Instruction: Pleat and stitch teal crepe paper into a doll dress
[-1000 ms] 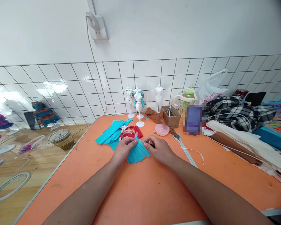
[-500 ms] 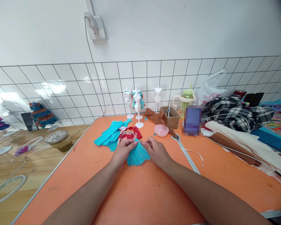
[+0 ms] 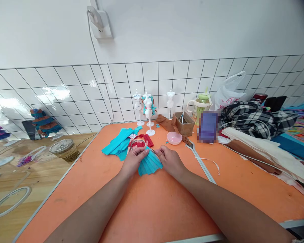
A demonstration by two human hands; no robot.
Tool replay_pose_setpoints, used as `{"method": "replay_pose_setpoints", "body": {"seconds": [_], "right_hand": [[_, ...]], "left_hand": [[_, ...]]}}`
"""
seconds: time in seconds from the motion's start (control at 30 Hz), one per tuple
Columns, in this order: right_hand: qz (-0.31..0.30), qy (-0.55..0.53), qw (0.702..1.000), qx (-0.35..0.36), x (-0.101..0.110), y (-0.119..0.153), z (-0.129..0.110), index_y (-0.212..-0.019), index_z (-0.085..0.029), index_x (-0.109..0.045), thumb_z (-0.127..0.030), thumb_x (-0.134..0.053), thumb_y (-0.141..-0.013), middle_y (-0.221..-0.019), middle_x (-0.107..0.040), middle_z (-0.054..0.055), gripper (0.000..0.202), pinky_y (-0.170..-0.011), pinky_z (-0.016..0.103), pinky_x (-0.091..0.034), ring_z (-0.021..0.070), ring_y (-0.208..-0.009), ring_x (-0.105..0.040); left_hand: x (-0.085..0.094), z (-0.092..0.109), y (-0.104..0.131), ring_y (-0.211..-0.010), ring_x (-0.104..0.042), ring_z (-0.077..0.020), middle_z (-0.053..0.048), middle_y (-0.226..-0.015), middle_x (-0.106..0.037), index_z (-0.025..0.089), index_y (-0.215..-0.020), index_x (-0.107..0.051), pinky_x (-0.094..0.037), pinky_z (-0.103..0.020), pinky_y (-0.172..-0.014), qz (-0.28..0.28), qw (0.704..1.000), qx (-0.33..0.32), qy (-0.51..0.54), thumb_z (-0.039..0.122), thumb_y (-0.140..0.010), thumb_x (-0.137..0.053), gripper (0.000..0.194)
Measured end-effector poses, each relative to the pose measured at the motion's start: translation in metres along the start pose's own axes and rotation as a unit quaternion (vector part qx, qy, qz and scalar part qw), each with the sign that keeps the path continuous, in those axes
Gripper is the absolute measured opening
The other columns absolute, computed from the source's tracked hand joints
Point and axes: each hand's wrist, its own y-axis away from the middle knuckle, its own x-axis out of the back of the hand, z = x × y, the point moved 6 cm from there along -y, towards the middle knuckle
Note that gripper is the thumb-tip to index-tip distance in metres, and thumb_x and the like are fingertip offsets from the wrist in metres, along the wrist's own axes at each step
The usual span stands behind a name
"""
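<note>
A fan of pleated turquoise crepe paper (image 3: pixel 149 164) spreads downward between my two hands, just above the orange tabletop. My left hand (image 3: pixel 132 161) pinches its gathered upper edge between thumb and fingers. On the other side, my right hand (image 3: pixel 170 160) is closed at the top right of the pleats; something thin and dark shows at its fingertips, too small to name. Just beyond my left hand are a roll of tape (image 3: pixel 138 144) and folded red paper (image 3: pixel 147 139). More turquoise crepe paper strips (image 3: pixel 119 141) lie to the left of these.
White mini dress forms (image 3: pixel 148 108) stand behind, near a pink bowl (image 3: pixel 174 138) and a cardboard box (image 3: pixel 183 124). To the right are scissors (image 3: pixel 192 145), a green-lidded jug (image 3: pixel 202 104) and plaid cloth (image 3: pixel 253 118). A lidded jar (image 3: pixel 64 150) stands on the wooden surface at left.
The view has tilted slightly downward. My right hand's fingers have shifted a little at the top of the pleats; my left hand keeps its pinch.
</note>
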Motion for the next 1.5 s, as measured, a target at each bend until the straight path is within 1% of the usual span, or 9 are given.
{"method": "replay_pose_setpoints", "body": {"seconds": [0.1,0.23,0.5,0.7,0.83,1.0,1.3,1.5], "right_hand": [[-0.006,-0.008,1.000,0.004,-0.0012,-0.0009,0.0004,-0.076,-0.022,-0.051,-0.055,-0.036,-0.091,-0.061,-0.055,-0.003,0.039,-0.051,0.023,-0.027,0.0129,-0.058,-0.050],[-0.009,-0.003,1.000,0.008,-0.0025,-0.0013,-0.0002,-0.075,-0.022,-0.050,-0.055,-0.036,-0.091,-0.061,-0.053,-0.003,0.039,-0.050,0.023,-0.026,0.0127,-0.057,-0.049],[-0.004,-0.022,1.000,-0.003,0.0006,-0.0011,-0.0007,-0.072,-0.022,-0.047,-0.052,-0.037,-0.091,-0.059,-0.051,-0.003,0.038,-0.050,0.023,-0.027,0.0124,-0.056,-0.046],[-0.012,-0.034,0.999,-0.006,-0.0039,-0.0010,0.0015,-0.073,-0.022,-0.048,-0.053,-0.038,-0.091,-0.061,-0.052,-0.004,0.038,-0.051,0.023,-0.030,0.0123,-0.057,-0.048],[-0.011,-0.035,0.999,-0.004,-0.0047,-0.0015,0.0020,-0.072,-0.022,-0.048,-0.053,-0.037,-0.091,-0.061,-0.053,-0.003,0.038,-0.051,0.023,-0.029,0.0124,-0.057,-0.048],[-0.013,-0.031,0.999,-0.001,-0.0047,-0.0017,0.0016,-0.071,-0.022,-0.047,-0.052,-0.037,-0.091,-0.060,-0.052,-0.003,0.038,-0.051,0.023,-0.029,0.0124,-0.057,-0.047],[-0.017,-0.031,0.999,-0.007,-0.0028,-0.0023,0.0015,-0.072,-0.021,-0.047,-0.050,-0.038,-0.091,-0.063,-0.054,-0.003,0.036,-0.051,0.023,-0.029,0.0121,-0.058,-0.049],[-0.023,-0.035,0.999,-0.005,-0.0018,0.0014,-0.0025,-0.074,-0.021,-0.048,-0.050,-0.036,-0.093,-0.063,-0.053,-0.003,0.037,-0.051,0.022,-0.029,0.0118,-0.059,-0.050]], "left_hand": [[0.0002,-0.0004,0.0001,-0.078,-0.061,-0.0203,-0.006,-0.082,-0.067,0.015,-0.081,-0.068,-0.048,-0.029,-0.069,0.003,1.000,-0.005,-0.004,0.050,-0.060,-0.076,0.042],[-0.0007,-0.0025,0.0002,-0.075,-0.062,-0.0197,-0.005,-0.080,-0.067,0.015,-0.082,-0.068,-0.048,-0.028,-0.066,0.002,1.000,-0.002,0.011,0.050,-0.059,-0.077,0.043],[-0.0048,0.0008,0.0017,-0.075,-0.062,-0.0185,-0.004,-0.080,-0.068,0.015,-0.082,-0.068,-0.049,-0.028,-0.068,-0.017,0.999,-0.003,0.028,0.047,-0.062,-0.077,0.038],[-0.0059,-0.0014,0.0025,-0.072,-0.064,-0.0193,-0.004,-0.079,-0.069,0.016,-0.082,-0.068,-0.050,-0.031,-0.067,-0.007,0.999,0.016,0.042,0.046,-0.058,-0.079,0.040],[-0.0070,-0.0028,0.0025,-0.072,-0.063,-0.0189,-0.003,-0.078,-0.069,0.016,-0.080,-0.068,-0.050,-0.031,-0.068,-0.013,0.998,0.021,0.054,0.045,-0.058,-0.079,0.038],[-0.0081,-0.0034,0.0033,-0.073,-0.063,-0.0190,-0.005,-0.081,-0.069,0.015,-0.084,-0.068,-0.051,-0.031,-0.067,-0.018,0.997,0.031,0.069,0.043,-0.058,-0.080,0.040],[-0.0082,-0.0032,0.0046,-0.075,-0.061,-0.0181,-0.006,-0.082,-0.067,0.015,-0.085,-0.069,-0.050,-0.029,-0.067,-0.024,0.994,0.050,0.098,0.041,-0.060,-0.080,0.037],[-0.0059,-0.0031,0.0032,-0.075,-0.061,-0.0184,-0.005,-0.081,-0.067,0.015,-0.082,-0.070,-0.048,-0.029,-0.068,-0.014,0.996,0.037,0.078,0.042,-0.061,-0.079,0.036]]}}
